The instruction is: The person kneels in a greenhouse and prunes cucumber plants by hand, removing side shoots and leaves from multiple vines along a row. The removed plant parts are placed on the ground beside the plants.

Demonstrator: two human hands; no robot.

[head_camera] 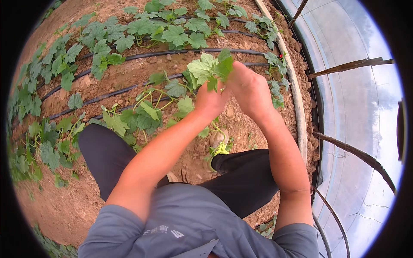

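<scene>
My left hand point(210, 101) is closed around the stem of a leafy vine shoot point(202, 69), just below its pale green top leaves. Right beside it, my right hand point(250, 88) is bent in against a darker leaf point(225, 68) of the same shoot. Motion blurs its fingertips, so I cannot tell whether they pinch the stem or only touch the leaf. Lower vine leaves point(148, 116) and curling stems spread over the soil to the left of my hands. A shoe with bright yellow-green laces point(221, 149) stands on the ground beneath my forearms.
Black drip-irrigation hoses point(155, 54) cross the reddish soil point(135, 67) between vine rows point(174, 32). A pale pipe point(295, 87) runs along the right side. Beyond it rises a plastic-film greenhouse wall point(348, 106) with wooden poles point(350, 68). More vines point(50, 151) grow left of my knee.
</scene>
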